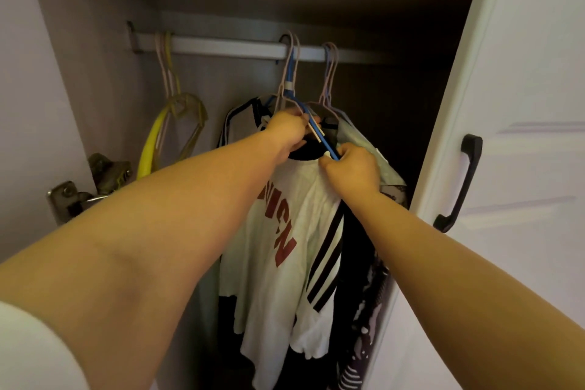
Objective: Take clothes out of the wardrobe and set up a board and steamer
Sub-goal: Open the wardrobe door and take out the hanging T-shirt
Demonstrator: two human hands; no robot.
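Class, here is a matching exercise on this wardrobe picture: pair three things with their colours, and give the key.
Things:
1. hanger held by both hands
2. hanger at the rail's left end
3. door handle

Colours:
A. black
B. blue
C. yellow

Pairs: 1-B, 2-C, 3-A

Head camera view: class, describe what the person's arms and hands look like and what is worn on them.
Both forearms are bare to the wrists. The left hand and right hand wear no gloves; no rings, watch or bracelets are visible. A white short sleeve shows at the left upper arm.
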